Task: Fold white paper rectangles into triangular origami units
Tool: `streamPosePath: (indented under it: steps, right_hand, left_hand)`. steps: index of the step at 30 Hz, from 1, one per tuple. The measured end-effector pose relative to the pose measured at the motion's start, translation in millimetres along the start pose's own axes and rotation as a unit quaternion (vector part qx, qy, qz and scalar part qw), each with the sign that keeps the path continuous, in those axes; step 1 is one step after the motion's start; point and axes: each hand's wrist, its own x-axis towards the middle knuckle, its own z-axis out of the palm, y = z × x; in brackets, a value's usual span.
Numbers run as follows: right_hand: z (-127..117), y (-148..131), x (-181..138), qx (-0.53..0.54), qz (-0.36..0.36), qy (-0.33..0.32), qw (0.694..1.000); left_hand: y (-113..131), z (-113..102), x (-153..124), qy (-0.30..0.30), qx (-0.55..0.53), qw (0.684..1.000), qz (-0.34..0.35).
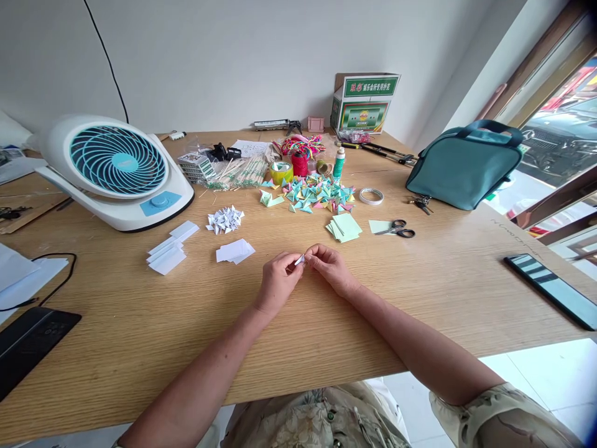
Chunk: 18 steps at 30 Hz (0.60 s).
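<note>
My left hand (278,281) and my right hand (330,266) meet over the middle of the wooden table (140,323). Both pinch a small folded white paper piece (299,260) between their fingertips. Just beyond the hands lie a small stack of white paper slips (234,251) and a heap of folded white triangles (225,219). A pile of coloured folded triangles (313,193) sits further back. Green paper squares (344,226) lie to the right of centre.
A white and teal desk fan (116,171) stands at the left. Scissors (398,229), a tape roll (371,196) and keys lie right of centre, beside a teal bag (466,163). A phone (553,289) lies far right, a black device (28,342) near left, a cardboard box (364,102) at the back.
</note>
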Motion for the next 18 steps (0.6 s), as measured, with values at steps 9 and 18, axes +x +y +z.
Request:
streamPosePath:
  steps: [9,18]
  right_hand:
    - [0.0,0.0,-0.1,0.000,0.022,-0.002,1.000]
    - [0.4,14.1,1.6,-0.059,-0.001,0.034,0.998]
  left_hand:
    - [0.2,-1.5,0.4,0.009,0.057,0.998,0.036]
    - [-2.5,-1.7,0.6,0.006,0.081,0.995,0.058]
